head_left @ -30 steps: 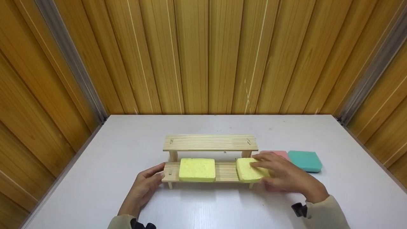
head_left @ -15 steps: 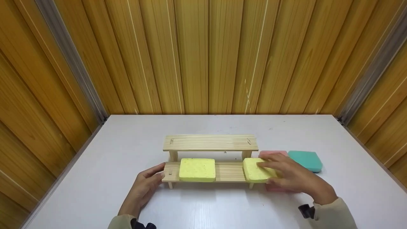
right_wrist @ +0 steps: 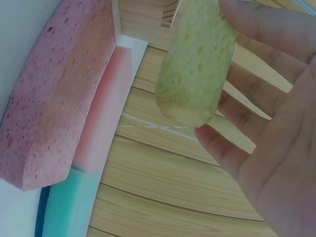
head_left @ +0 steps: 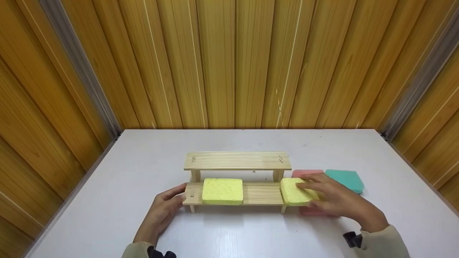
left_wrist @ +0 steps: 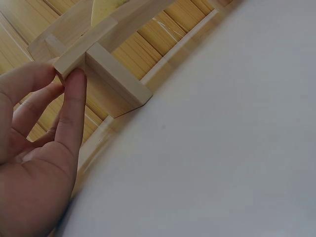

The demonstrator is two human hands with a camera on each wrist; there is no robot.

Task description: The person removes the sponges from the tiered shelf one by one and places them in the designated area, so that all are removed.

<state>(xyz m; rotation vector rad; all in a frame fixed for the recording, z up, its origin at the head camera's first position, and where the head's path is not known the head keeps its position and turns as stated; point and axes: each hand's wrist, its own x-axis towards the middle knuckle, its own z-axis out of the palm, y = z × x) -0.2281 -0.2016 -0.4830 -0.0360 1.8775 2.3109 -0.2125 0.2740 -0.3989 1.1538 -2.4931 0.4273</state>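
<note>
A two-step wooden rack [head_left: 263, 193] stands mid-table, its upper board behind the lower one. My left hand [head_left: 163, 209] pinches the left end of the lower board; the left wrist view has the thumb [left_wrist: 74, 96] beneath its edge and fingers on the other side. One yellow sponge [head_left: 222, 191] lies flat on the lower board, left of centre. At the board's right end, my right hand [head_left: 335, 197] grips a second yellow sponge [head_left: 296, 191]. Up close in the right wrist view, thumb and fingers lie along that sponge [right_wrist: 197, 64], partly hiding it.
Right of the rack, a pink sponge [head_left: 308, 173] and a teal sponge [head_left: 346, 181] lie side by side on the white table [head_left: 150, 150]. Another pink sponge [head_left: 315, 212] shows beneath my right hand. A wood-panelled wall [head_left: 233, 71] rises behind the table.
My right hand has slid the second yellow sponge rightward along the lower board to its right end, widening the gap between the yellow sponges. My left hand has stayed still.
</note>
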